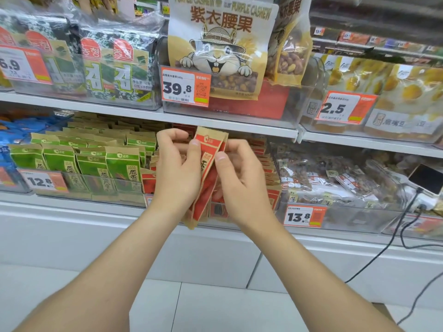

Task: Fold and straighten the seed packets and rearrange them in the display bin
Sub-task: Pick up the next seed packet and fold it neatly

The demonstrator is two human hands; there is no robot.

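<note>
Both your hands are on one red packet (208, 168), held up in front of the red bin (148, 188) and not yet back inside it. Your left hand (176, 173) grips the packet's left side, thumb pressed flat on the printed front and fingers curled behind. Your right hand (242, 185) pinches the right edge, thumb on the front, fingers curled behind it. The packet stands nearly upright, its top leaning a little right and its bottom corner hanging below your left wrist. It looks creased lengthwise, so only a narrow strip of the front faces you.

Inside the bin, more red packets (268, 168) stand in rows on edge behind your hands; how neat the middle rows are you cannot tell, since your hands cover them.

Just left of the bin stand green packets (96, 164) with a 12.8 tag (43, 180) on their front. Just right of the bin lie clear nut bags (335, 180) behind a 13.8 tag (304, 215). On the shelf above the bin stands a cashew bag (218, 51) with a 39.8 tag (185, 86). Far right of the bin a phone (426, 178) rests on the nut bags, its cable (383, 250) trailing down
</note>
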